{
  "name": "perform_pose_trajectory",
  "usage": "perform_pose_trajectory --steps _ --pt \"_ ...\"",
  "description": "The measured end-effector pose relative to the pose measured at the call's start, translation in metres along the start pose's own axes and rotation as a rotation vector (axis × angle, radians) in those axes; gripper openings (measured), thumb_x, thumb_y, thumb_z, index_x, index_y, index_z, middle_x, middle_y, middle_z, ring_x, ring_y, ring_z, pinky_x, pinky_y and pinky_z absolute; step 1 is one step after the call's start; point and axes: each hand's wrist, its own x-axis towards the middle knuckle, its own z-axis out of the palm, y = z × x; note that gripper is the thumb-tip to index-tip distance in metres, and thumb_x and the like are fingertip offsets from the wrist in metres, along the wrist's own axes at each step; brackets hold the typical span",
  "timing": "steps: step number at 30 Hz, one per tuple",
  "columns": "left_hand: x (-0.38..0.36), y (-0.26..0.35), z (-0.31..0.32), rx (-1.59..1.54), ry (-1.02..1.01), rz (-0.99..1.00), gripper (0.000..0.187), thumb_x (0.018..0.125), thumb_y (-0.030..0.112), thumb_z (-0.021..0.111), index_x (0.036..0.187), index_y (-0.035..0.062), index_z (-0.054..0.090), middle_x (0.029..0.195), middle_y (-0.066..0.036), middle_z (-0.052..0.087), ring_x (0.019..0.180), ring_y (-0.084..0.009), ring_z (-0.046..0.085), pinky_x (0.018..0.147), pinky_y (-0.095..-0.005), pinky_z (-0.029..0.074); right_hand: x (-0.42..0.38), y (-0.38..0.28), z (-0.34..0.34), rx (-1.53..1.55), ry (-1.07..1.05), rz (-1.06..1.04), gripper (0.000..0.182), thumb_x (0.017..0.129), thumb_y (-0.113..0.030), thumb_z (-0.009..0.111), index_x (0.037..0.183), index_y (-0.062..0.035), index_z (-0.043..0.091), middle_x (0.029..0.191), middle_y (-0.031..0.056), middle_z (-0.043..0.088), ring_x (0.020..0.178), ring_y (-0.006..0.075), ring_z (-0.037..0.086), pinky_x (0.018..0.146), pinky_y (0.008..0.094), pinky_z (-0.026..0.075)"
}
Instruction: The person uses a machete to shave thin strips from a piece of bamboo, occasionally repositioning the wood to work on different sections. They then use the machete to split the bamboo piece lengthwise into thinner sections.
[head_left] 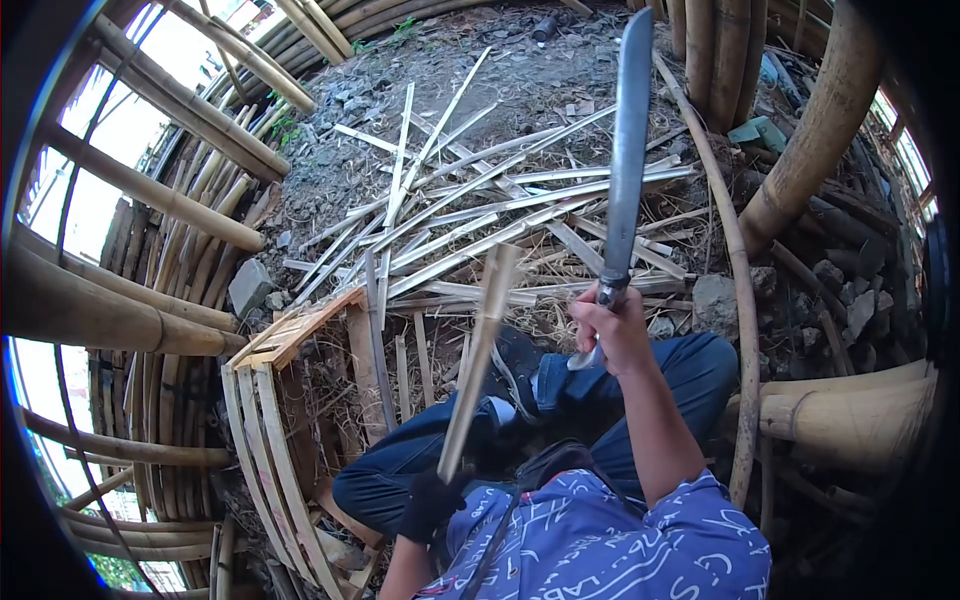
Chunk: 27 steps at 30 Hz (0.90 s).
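My right hand (612, 328) is bare and wrapped round the handle of a long machete (629, 150), whose blade points up, away from my body. On my left hand (433, 505) is a black glove; it grips the lower end of a bamboo strip (476, 365), which stands slanted and is slightly blurred at its top. Blade and strip are apart. Beyond my hands, a loose pile of split bamboo strips (500, 205) lies crisscrossed on the ground.
A wooden crate (262, 400) stands at my left, beside my folded legs (400, 470). Thick bamboo poles (160, 195) frame the left side. On the right are a long thin pole (738, 270), a concrete lump (716, 304) and a thick bamboo post (810, 140).
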Motion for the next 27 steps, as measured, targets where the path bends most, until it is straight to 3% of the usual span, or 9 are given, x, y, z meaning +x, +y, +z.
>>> perform_pose_trajectory --steps 1,2,4,6,10,11,15,21,27 --pt "0.013 -0.021 -0.006 0.462 0.206 0.831 0.029 0.084 0.032 0.068 0.076 0.0043 0.066 0.048 -0.009 0.055 0.045 -0.0155 0.06 0.045 -0.0327 0.045 0.0 0.003 -0.004 -0.029 0.075 -0.003 0.006 0.079 -0.002 0.064 0.079 0.0033 0.061 0.056 0.0047 0.056 0.04 0.0092 0.05 0.038 0.0229 0.039" --pt "0.012 -0.038 0.001 0.032 0.157 0.477 0.032 0.084 0.033 0.068 0.074 0.0029 0.065 0.048 -0.008 0.056 0.045 -0.0157 0.06 0.044 -0.0323 0.045 -0.001 0.005 -0.006 -0.062 0.147 -0.007 0.005 0.079 -0.001 0.064 0.079 0.003 0.061 0.056 0.0044 0.056 0.041 0.0094 0.05 0.038 0.0228 0.039" --pt "0.013 -0.036 -0.004 -0.215 0.072 -0.006 0.037 0.083 0.035 0.07 0.072 0.0006 0.063 0.05 -0.008 0.058 0.046 -0.0155 0.061 0.043 -0.0315 0.046 -0.004 0.009 -0.011 -0.174 0.232 -0.021 0.006 0.078 0.001 0.061 0.083 0.0026 0.061 0.057 0.004 0.055 0.041 0.0098 0.05 0.038 0.0233 0.038" --pt "0.017 -0.044 -0.007 -0.17 0.059 -0.005 0.034 0.081 0.035 0.07 0.072 0.0025 0.065 0.049 -0.009 0.058 0.046 -0.0186 0.062 0.046 -0.0329 0.048 -0.006 0.022 -0.03 -0.389 0.407 -0.103 0.013 0.076 0.002 0.058 0.089 0.0018 0.06 0.058 0.0036 0.055 0.041 0.0103 0.051 0.039 0.024 0.039" --pt "0.015 -0.03 -0.002 -0.08 0.026 0.052 0.034 0.08 0.036 0.07 0.077 0.0026 0.067 0.052 -0.012 0.06 0.047 -0.0198 0.063 0.048 -0.033 0.05 -0.019 0.045 -0.052 -0.539 0.411 -0.069 0.017 0.074 0.003 0.057 0.091 0.0008 0.059 0.058 0.003 0.055 0.041 0.0105 0.051 0.039 0.0243 0.039" --pt "0.02 -0.059 0.007 -0.004 0.019 0.375 0.034 0.082 0.034 0.069 0.082 0.0 0.066 0.056 -0.011 0.062 0.049 -0.0162 0.063 0.047 -0.0307 0.049 -0.024 0.048 -0.054 -0.548 0.383 -0.042 0.015 0.074 0.002 0.058 0.089 0.0002 0.058 0.058 0.0026 0.054 0.041 0.0104 0.052 0.039 0.0243 0.039" --pt "0.005 -0.003 -0.004 -0.421 -0.123 0.001 0.027 0.087 0.025 0.064 0.089 -0.0015 0.065 0.058 -0.006 0.061 0.052 -0.0118 0.061 0.047 -0.0265 0.047 -0.049 0.069 -0.057 -0.495 0.213 0.017 0.01 0.074 0.002 0.06 0.08 -0.0021 0.054 0.06 0.0023 0.054 0.04 0.0101 0.052 0.037 0.0242 0.041" --pt "0.007 0.006 0.005 -0.532 -0.093 0.081 0.031 0.092 0.029 0.057 0.085 -0.001 0.063 0.056 -0.004 0.058 0.049 -0.0103 0.058 0.045 -0.0268 0.044 -0.065 0.06 -0.034 -0.78 0.032 -0.294 0.012 0.069 -0.005 0.064 0.071 -0.0032 0.052 0.056 0.0072 0.052 0.049 0.0193 0.057 0.05 0.0316 0.044" --pt "0.001 0.018 0.001 -0.562 -0.148 0.042 0.042 0.093 0.038 0.052 0.081 -0.0013 0.062 0.054 -0.003 0.054 0.046 -0.0113 0.056 0.044 -0.0268 0.044 -0.054 0.04 -0.03 -0.967 0.033 -0.43 0.015 0.066 -0.006 0.067 0.077 -0.0041 0.056 0.056 0.01 0.055 0.052 0.0298 0.06 0.051 0.0338 0.047"
